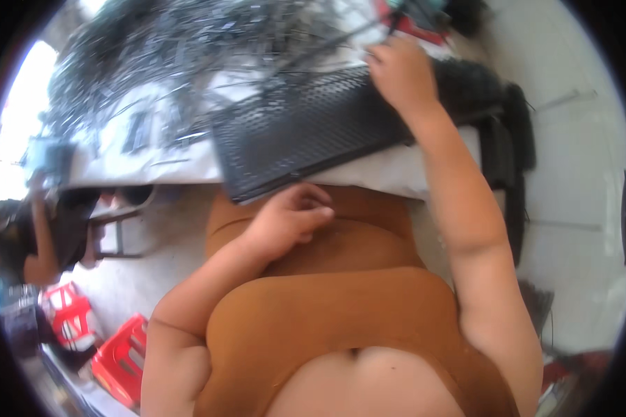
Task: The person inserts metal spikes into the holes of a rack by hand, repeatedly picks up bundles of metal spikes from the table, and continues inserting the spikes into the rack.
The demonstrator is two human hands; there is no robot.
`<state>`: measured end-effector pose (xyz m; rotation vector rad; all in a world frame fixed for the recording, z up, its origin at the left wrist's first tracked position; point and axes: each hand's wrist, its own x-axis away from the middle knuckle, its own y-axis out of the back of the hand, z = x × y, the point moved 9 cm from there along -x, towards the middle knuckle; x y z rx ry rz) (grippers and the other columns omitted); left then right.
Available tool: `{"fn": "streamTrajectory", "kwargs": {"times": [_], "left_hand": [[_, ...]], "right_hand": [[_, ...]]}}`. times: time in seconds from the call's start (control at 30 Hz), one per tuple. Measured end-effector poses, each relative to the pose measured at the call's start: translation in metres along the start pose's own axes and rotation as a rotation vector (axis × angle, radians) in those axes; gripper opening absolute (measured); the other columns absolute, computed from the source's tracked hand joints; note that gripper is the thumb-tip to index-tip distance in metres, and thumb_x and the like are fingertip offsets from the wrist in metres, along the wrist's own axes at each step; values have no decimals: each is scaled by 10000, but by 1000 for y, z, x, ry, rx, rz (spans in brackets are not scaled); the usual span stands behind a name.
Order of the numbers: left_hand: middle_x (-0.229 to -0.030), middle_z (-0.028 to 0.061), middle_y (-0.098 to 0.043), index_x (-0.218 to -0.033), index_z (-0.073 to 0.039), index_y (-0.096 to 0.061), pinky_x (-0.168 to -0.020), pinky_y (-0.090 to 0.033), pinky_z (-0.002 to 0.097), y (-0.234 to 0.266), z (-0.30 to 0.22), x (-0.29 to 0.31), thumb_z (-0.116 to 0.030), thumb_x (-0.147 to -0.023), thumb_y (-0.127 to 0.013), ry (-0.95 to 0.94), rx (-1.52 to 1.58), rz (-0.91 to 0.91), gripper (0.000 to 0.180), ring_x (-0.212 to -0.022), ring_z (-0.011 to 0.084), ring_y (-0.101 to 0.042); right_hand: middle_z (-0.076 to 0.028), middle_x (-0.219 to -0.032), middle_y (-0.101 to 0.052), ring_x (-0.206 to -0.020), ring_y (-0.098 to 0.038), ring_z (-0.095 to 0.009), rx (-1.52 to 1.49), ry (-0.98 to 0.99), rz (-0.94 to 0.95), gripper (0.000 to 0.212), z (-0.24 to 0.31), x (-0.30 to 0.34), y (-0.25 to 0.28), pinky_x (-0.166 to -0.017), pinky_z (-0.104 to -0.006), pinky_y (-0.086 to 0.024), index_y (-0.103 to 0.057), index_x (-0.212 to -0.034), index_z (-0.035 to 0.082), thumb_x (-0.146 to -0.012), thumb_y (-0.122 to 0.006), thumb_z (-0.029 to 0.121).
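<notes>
A black perforated metal panel (pixel 306 128) with a folded rim lies slantwise across the near edge of the table. Just below its near rim is my left hand (pixel 292 219), fingers loosely curled and thumb apart, with nothing seen in it. My right hand (pixel 405 78) reaches over the panel's far side, its fingers closed. A thin dark piece (pixel 395 22) rises at those fingertips, too blurred to name. Beyond the panel, a large heap of thin dark metal strips (pixel 188 48) covers the back of the table.
White sheeting (pixel 389 170) covers the table (pixel 104 163). A red and green object (pixel 424 21) sits beyond my right hand. Dark panels (pixel 504 153) stand at the table's right end. At left, another person (pixel 38 236) works near red plastic stools (pixel 122 358).
</notes>
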<state>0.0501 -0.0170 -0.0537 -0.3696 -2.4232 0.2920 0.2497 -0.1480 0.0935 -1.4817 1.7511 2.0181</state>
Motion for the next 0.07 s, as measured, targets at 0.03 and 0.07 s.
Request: {"fn": "streamTrajectory", "kwargs": {"times": [0.03,0.07], "left_hand": [[-890,-7,-588,-1137,-61,-559,-549,-413,222,-2,-12,6,-118,-898,-669,-141,-193,65,269,-680,75,-508],[-897,-8,-592,-1154,-67,-557,-599,-438,224,3,-31,19,-126,-902,-666,-345,-336,72,280,-727,73,-525]], "right_hand": [[-84,-776,-656,-796,-610,-289,-15,13,-72,117,1,3,12,-731,-424,-484,-719,-838,112,-766,-692,201],[-84,-776,-656,-796,-610,-289,-56,26,-94,117,15,-9,1,-731,-424,-484,-719,-838,112,-766,-692,201]]}}
